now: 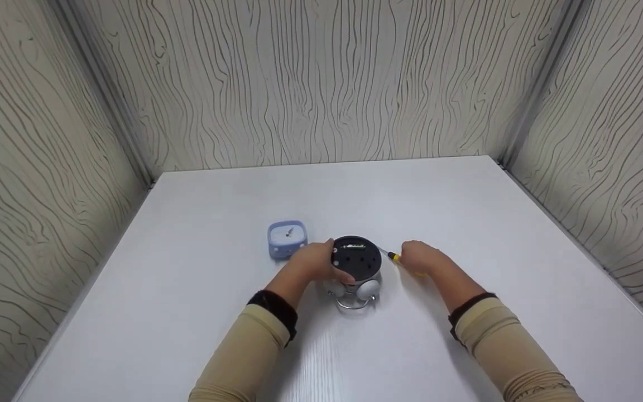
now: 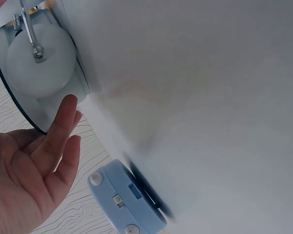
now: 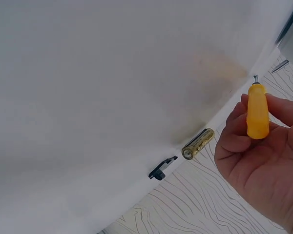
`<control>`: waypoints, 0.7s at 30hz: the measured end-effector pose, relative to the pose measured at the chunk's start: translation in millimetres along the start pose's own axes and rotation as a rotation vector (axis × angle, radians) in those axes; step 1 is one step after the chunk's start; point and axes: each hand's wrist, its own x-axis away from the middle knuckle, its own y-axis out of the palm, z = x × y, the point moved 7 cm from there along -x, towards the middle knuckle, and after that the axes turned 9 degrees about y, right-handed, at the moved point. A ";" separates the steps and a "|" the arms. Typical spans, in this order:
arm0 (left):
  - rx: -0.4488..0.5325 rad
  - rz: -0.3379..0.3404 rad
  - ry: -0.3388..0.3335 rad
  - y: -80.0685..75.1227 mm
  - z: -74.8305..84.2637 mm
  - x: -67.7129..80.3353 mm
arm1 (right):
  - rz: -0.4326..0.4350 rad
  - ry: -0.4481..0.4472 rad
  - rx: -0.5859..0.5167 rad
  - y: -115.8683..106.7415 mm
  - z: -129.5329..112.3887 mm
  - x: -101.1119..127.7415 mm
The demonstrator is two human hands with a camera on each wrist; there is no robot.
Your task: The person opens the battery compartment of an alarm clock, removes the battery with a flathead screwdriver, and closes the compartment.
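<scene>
Yellow screwdriver [image 3: 258,111], round clock [image 1: 356,262], black back, perhaps face-down

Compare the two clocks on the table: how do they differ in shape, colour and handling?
The round clock is black-backed with pale bells and a metal handle; the square clock is light blue and has no bells. The left hand holds the round clock, while the square clock sits untouched beside it. Both rest on the white table.

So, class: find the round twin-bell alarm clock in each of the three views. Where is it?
Head: alarm clock lies at centre, back upward, with the left hand on it.
Left wrist: alarm clock fills the top left, bell showing.
Right wrist: not in it.
Shared landmark: the white table.
</scene>
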 end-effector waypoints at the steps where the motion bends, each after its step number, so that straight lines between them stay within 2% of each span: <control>1: -0.001 0.001 0.002 -0.1 0.0 0.0 | -0.011 0.004 0.019 1.8 0.0 -0.8; 8: -0.009 0.005 0.011 -0.3 -0.7 -0.7 | -0.041 0.030 0.073 6.4 1.3 -5.2; 21: -0.025 0.018 0.019 1.2 -1.3 -0.5 | -0.053 0.047 -0.006 7.3 2.7 -4.0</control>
